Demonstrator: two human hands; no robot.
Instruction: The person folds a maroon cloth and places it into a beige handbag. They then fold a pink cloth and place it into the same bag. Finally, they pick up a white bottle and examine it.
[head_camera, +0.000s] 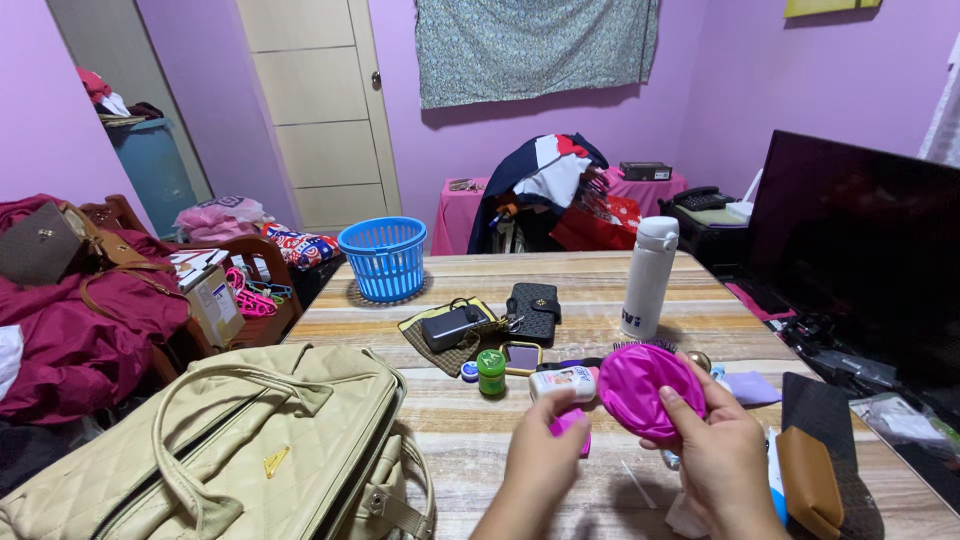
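Both hands are raised just above the near edge of the wooden desk (600, 280). The right hand (722, 455) grasps a round magenta pouch (640, 385), thumb pressed on its front face and fingers curled behind, tilting it toward the wearer, seemingly so its face can be seen. The left hand (540, 465) is clenched around a small pink object (570, 428), mostly hidden by the fingers, so its kind cannot be told; it sits just beside the pouch's lower edge. Small items lie in a loose cluster on the desk just beyond the hands: a white tube (563, 381), a green jar (490, 371), a phone (522, 357), a grey power bank (452, 326) on a woven mat, a black quilted wallet (533, 311). A white flask (648, 277) stands upright behind the pouch. A tan case (808, 480) lies at the right, near the right wrist. A beige quilted handbag (240, 450) rests at the desk's left corner, unzipped, its handles flopped. A blue basket (383, 258) stands at the far edge.
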